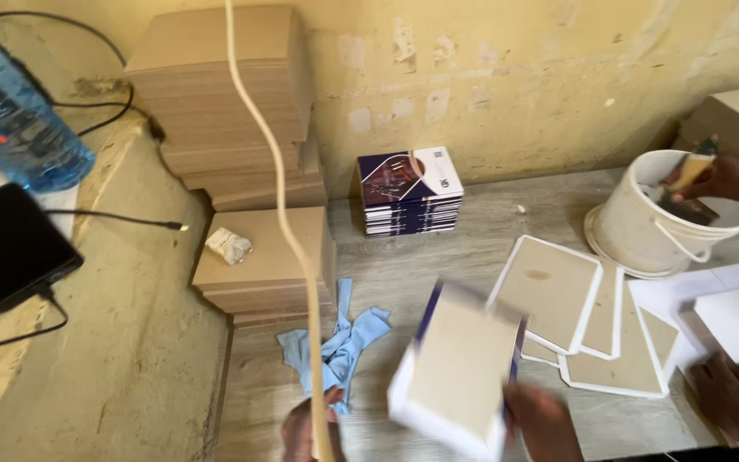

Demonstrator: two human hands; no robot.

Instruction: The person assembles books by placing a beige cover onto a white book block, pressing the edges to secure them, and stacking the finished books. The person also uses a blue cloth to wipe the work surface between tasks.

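My right hand point(543, 423) at the bottom edge grips a motion-blurred book cover point(458, 373), a tan board with white borders and a dark blue edge, tilted above the table. My left hand point(301, 430) sits low at the bottom, touching the lower end of a crumpled blue cloth point(341, 345). A hanging white cable point(288, 231) crosses in front of it, so I cannot tell whether it grips the cloth. Several flat covers point(549, 289) with white borders lie overlapped on the wooden table point(404, 265) to the right.
A stack of dark blue printed books point(409, 190) stands by the wall. Cardboard stacks point(233, 103) sit at left, with a water bottle point(10, 111) and a black device point(6, 244). Another person's hands are at a white bucket point(643, 224) and on white sheets point(733, 318).
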